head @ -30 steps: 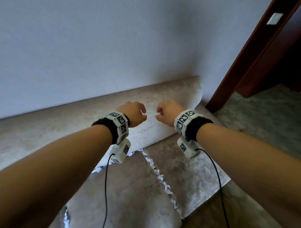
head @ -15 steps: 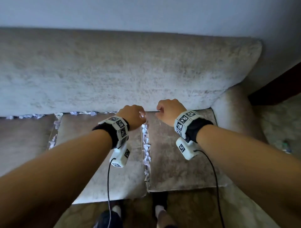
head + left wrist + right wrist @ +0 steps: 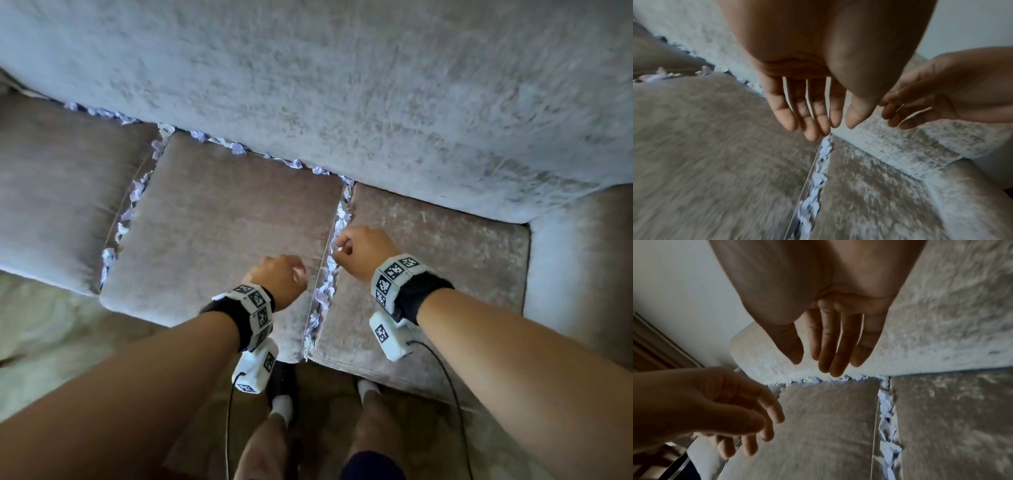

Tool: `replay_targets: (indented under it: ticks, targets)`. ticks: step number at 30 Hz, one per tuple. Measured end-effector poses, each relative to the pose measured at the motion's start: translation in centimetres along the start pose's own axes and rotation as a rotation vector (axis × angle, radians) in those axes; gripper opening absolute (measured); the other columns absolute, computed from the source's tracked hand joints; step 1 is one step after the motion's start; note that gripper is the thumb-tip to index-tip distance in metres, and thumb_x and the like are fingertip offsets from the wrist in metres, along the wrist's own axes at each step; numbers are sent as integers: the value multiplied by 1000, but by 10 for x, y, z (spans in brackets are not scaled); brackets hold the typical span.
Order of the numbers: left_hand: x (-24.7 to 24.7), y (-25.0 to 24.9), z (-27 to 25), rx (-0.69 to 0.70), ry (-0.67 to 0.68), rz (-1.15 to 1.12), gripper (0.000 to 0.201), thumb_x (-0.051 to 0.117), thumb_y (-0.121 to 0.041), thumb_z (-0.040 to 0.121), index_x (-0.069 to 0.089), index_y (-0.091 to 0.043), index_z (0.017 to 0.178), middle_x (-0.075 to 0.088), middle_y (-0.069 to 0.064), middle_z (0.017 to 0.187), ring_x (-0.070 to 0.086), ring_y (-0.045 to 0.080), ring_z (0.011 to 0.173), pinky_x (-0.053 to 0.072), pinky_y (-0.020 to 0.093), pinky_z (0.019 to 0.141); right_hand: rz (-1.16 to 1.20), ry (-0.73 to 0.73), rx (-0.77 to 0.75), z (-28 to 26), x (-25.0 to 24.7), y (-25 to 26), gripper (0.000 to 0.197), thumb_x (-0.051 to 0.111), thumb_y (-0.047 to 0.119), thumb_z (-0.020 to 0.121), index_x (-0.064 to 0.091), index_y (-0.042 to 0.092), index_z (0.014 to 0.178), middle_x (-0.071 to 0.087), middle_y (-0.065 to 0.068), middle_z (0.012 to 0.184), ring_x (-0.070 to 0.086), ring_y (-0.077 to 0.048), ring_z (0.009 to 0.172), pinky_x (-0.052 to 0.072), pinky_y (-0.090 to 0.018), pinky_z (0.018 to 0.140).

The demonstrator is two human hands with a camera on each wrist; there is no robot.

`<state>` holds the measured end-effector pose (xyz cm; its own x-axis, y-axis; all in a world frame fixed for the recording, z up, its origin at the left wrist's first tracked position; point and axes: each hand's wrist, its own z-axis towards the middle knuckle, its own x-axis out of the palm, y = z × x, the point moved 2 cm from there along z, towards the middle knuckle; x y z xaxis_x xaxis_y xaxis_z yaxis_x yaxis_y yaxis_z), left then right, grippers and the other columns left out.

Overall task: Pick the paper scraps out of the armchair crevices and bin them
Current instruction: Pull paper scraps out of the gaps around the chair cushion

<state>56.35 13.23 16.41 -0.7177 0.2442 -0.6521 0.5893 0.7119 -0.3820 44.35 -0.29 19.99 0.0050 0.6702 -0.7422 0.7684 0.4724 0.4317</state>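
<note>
White paper scraps (image 3: 325, 284) fill the crevice between the middle and right seat cushions, also seen in the left wrist view (image 3: 818, 178) and right wrist view (image 3: 887, 418). More scraps (image 3: 239, 147) line the gap under the backrest, and others (image 3: 128, 212) fill the left crevice. My left hand (image 3: 279, 277) hovers just left of the middle-right crevice, fingers relaxed and empty (image 3: 818, 126). My right hand (image 3: 363, 253) hovers right above that crevice, fingers loose and holding nothing (image 3: 828, 356). No bin is in view.
The plush backrest (image 3: 342, 85) rises behind the cushions and an armrest (image 3: 579, 274) bounds the seat on the right. My legs and socked feet (image 3: 281, 404) stand on the patterned floor (image 3: 44, 325) in front of the seat. Thin cables hang from both wrist cameras.
The head view has swung down from the wall to the seat cushions. Both hands have come lower, over the crevice between the middle and right cushions, still empty.
</note>
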Motion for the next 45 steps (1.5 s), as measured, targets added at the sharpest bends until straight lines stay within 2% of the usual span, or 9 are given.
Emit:
replay_targets:
  ticks: [3, 10, 15, 20, 29, 34, 38, 42, 45]
  targets:
    - [47, 32, 8, -130, 17, -81, 10, 58, -37, 83, 62, -40, 92, 71, -6, 98, 67, 18, 89, 57, 35, 83, 31, 63, -53, 27, 42, -11, 14, 63, 26, 83, 69, 19, 93, 72, 0, 91, 65, -21, 88, 53, -32, 82]
    - [164, 77, 16, -404, -3, -248, 17, 58, -37, 86, 68, -35, 100, 71, -7, 100, 66, 17, 92, 55, 31, 82, 9, 208, -190, 71, 130, -42, 14, 67, 26, 84, 67, 18, 96, 70, 5, 84, 65, -16, 83, 53, -32, 83]
    - [246, 81, 20, -509, -15, -309, 26, 58, -44, 85, 67, -40, 109, 69, -11, 103, 66, 19, 94, 55, 32, 80, -91, 303, -266, 78, 191, -71, 10, 66, 26, 85, 67, 20, 93, 68, 8, 79, 65, -14, 78, 54, -31, 75]
    - [302, 84, 34, -551, -115, -272, 34, 56, -50, 90, 57, -40, 123, 64, -5, 113, 65, 27, 98, 54, 35, 79, -127, 328, -305, 76, 238, -106, 6, 65, 27, 83, 67, 22, 87, 69, 7, 75, 64, -14, 73, 55, -34, 72]
    - [324, 86, 38, -528, -261, -403, 38, 60, -39, 88, 58, -34, 126, 68, -1, 113, 65, 29, 97, 53, 37, 78, -126, 305, -347, 72, 260, -125, 10, 66, 26, 83, 67, 21, 93, 67, 10, 74, 66, -14, 74, 54, -31, 75]
    - [319, 95, 39, -488, -310, -439, 17, 62, -38, 92, 71, -30, 103, 65, -12, 112, 63, 19, 92, 49, 30, 76, -156, 352, -359, 77, 265, -113, 14, 64, 25, 86, 65, 24, 99, 64, 13, 76, 62, -10, 73, 54, -30, 73]
    - [318, 100, 41, -439, -323, -457, 16, 60, -36, 92, 73, -28, 94, 63, -18, 116, 62, 15, 90, 50, 30, 73, -210, 374, -399, 79, 271, -106, 19, 63, 23, 85, 67, 26, 104, 63, 11, 71, 59, -9, 70, 52, -25, 67]
    - [324, 100, 36, -389, -384, -440, 14, 61, -33, 91, 71, -24, 95, 59, -15, 112, 60, 15, 87, 47, 28, 67, -303, 418, -479, 73, 282, -105, 20, 67, 29, 82, 68, 29, 102, 69, 7, 83, 63, -16, 82, 55, -31, 72]
    - [329, 100, 28, -373, -482, -486, 5, 64, -24, 84, 63, -19, 84, 57, -11, 101, 56, 16, 79, 47, 30, 62, -374, 423, -514, 68, 292, -108, 22, 67, 32, 81, 66, 31, 103, 69, 7, 91, 64, -21, 88, 54, -32, 71]
